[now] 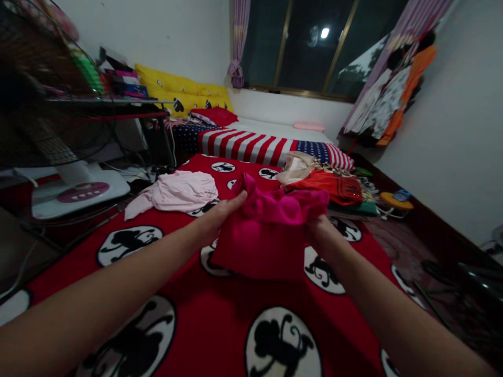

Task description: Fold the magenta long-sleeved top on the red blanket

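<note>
A bright pink garment (261, 238) is stretched between my two hands, its gathered upper edge folded over and its lower part hanging above the red blanket (220, 319). My left hand (230, 205) grips the garment's left side, thumb on top. On the opposite side my right hand (317, 226) is closed on the edge, its fingers mostly hidden behind the cloth. A crumpled pale pink garment (183, 191) lies to the left on the blanket. Beyond my right hand rests a pile of clothes with a red-orange garment (328, 186) and a beige one (296, 165).
An electric fan (78, 188) stands at the left, beside a cluttered table (121, 104). Behind is a bed with a striped cover (251, 146). Clothes (393, 99) hang on the right wall. A round stool (395, 201) and dark furniture (467, 293) are at the right.
</note>
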### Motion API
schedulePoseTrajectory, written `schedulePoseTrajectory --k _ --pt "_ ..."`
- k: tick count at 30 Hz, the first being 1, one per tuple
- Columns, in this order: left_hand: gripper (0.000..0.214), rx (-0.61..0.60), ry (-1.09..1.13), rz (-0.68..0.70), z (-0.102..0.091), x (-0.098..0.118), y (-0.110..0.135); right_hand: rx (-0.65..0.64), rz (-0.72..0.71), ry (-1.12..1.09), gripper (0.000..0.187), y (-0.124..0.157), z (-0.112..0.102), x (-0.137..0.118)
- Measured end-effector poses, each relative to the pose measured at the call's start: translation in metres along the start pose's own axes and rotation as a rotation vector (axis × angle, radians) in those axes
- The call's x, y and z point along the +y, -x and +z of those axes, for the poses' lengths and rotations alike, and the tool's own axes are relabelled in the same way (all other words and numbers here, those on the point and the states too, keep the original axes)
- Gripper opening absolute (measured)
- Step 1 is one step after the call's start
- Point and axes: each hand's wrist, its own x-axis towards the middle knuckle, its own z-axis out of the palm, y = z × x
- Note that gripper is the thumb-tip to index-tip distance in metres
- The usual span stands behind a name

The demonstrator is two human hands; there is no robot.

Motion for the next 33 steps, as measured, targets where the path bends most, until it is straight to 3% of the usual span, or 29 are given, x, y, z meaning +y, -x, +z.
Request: schedulePoseTrajectory --k 2,4,6,9,14,17,20,24,26,28,30,33 --pt "0.071 -0.041 0.184 -0.16 -0.011 -0.006 -0.031 -0.009 0.085 -0.046 0.031 -0.024 0.004 0.008" --pt "0.068 -0.019 0.246 -0.267 -0.023 -0.021 -0.041 0.056 0.239 -0.136 0.035 -0.024 0.004 0.026" --pt "0.056 0.057 0.226 -0.283 -0.033 -0.038 -0.034 0.136 0.257 -0.17 0.045 -0.009 0.0 0.048" --pt "0.044 0.101 0.16 -0.227 -0.035 -0.054 -0.017 0.143 0.211 -0.146 0.069 0.018 -0.003 0.067" --pt "0.05 0.044 0.132 -0.265 -0.021 -0.045 -0.01 0.051 0.213 -0.088 0.088 0.024 0.005 0.058" --pt "0.051 0.011 0.142 -0.251 -0.015 -0.03 -0.003 -0.023 0.262 -0.11 0.084 0.028 0.006 0.039" --pt "0.047 -0.059 0.121 -0.259 -0.011 -0.021 0.026 -0.085 0.259 -0.149 0.078 0.057 0.001 0.027" --pt "0.04 -0.246 0.029 -0.367 -0.012 -0.032 0.083 -0.244 0.274 -0.069 0.074 0.118 -0.017 0.038" --pt "0.039 -0.298 -0.071 -0.376 -0.018 -0.042 0.102 -0.35 0.308 0.039 0.07 0.135 -0.031 0.041" --pt "0.041 -0.267 -0.135 -0.372 -0.025 -0.049 0.106 -0.365 0.273 0.264 0.053 0.134 -0.042 0.033" --pt "0.048 -0.164 -0.13 -0.366 -0.031 -0.051 0.097 -0.309 0.113 0.512 0.038 0.117 -0.043 0.014" --pt "0.057 0.015 -0.118 -0.284 -0.03 -0.049 0.067 -0.277 -0.15 0.63 0.029 0.078 -0.019 -0.015"
